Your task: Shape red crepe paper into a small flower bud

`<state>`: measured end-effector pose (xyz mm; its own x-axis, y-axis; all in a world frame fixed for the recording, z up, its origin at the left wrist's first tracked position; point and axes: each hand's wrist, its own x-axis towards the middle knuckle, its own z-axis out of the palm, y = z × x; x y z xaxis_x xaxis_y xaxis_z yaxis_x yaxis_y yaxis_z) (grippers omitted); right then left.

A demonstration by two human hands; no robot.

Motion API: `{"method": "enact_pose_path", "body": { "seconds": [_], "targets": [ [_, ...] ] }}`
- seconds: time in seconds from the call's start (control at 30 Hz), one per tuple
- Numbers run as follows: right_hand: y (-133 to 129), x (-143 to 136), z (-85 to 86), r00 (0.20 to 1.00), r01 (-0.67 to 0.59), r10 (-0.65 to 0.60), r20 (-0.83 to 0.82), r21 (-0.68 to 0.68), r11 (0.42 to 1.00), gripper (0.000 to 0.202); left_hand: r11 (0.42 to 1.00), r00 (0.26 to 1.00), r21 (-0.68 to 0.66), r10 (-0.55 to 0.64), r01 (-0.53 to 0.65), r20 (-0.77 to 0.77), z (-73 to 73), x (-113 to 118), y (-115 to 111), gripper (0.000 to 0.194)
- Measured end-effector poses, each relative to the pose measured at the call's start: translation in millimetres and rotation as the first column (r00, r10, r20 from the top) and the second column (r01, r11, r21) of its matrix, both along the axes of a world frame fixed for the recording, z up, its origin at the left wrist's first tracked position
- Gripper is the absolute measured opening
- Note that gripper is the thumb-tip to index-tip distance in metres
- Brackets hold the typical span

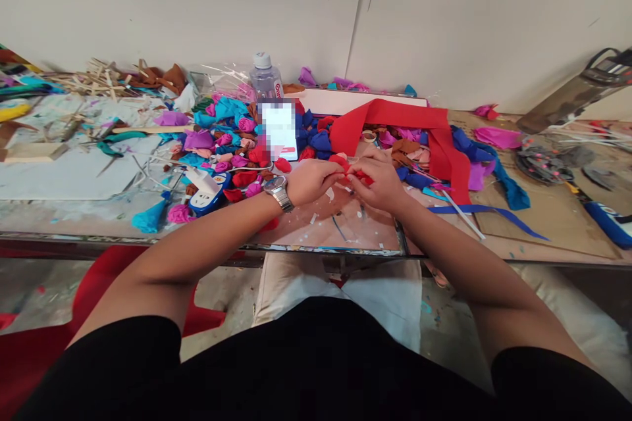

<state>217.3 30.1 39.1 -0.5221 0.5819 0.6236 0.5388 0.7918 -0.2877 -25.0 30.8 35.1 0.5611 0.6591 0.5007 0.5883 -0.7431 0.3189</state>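
Note:
Over the front of the table, my left hand (310, 180) and my right hand (378, 183) meet, both closed around a small piece of red crepe paper (340, 162). Fingertips cover part of it, so its full shape is hidden. A metal watch sits on my left wrist. Behind my hands lies a wide folded strip of red crepe paper (402, 115), its end hanging down to the right. Rolled crepe paper flowers (217, 138) in blue, pink, purple and red are heaped to the left.
A lit phone (281, 122) leans in front of a clear bottle (265, 79). A blue and white power socket (207, 192) lies left of my watch. Green-handled pliers (123, 137) rest farther left. A dark bottle (563, 99) and cardboard (557, 223) are on the right.

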Motion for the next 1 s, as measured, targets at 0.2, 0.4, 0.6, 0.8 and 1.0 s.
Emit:
{"method": "enact_pose_path", "body": {
  "seconds": [0.2, 0.4, 0.6, 0.8, 1.0],
  "targets": [
    [1.2, 0.2, -1.4, 0.999, 0.035, -0.034, -0.023, 0.028, 0.999, 0.023, 0.996, 1.0, -0.083, 0.028, -0.028, -0.005, 4.3, 0.5, -2.9, 0.027],
    [1.4, 3.1, -3.1, 1.0, -0.014, 0.014, -0.015, 0.001, 1.0, 0.022, 0.979, 0.996, -0.206, 0.006, 0.012, 0.087, 6.7, -0.3, -2.5, 0.024],
    [2.0, 3.1, -4.1, 1.0, 0.012, -0.013, 0.028, 0.013, 1.0, 0.029, 0.937, 0.983, -0.337, -0.035, 0.095, 0.181, 10.9, 2.8, -6.0, 0.029],
    [2.1, 2.4, -2.5, 1.0, 0.015, -0.016, 0.019, 0.075, 0.997, 0.03, 0.6, 0.899, -0.717, -0.008, 0.355, 0.438, 11.9, 3.5, -0.8, 0.051],
    [2.7, 3.1, -2.9, 0.999, 0.004, -0.006, 0.035, 0.063, 0.998, 0.029, 0.525, 0.875, -0.762, 0.063, 0.379, 0.479, 11.6, 2.3, 0.7, 0.043]
  ]
}}
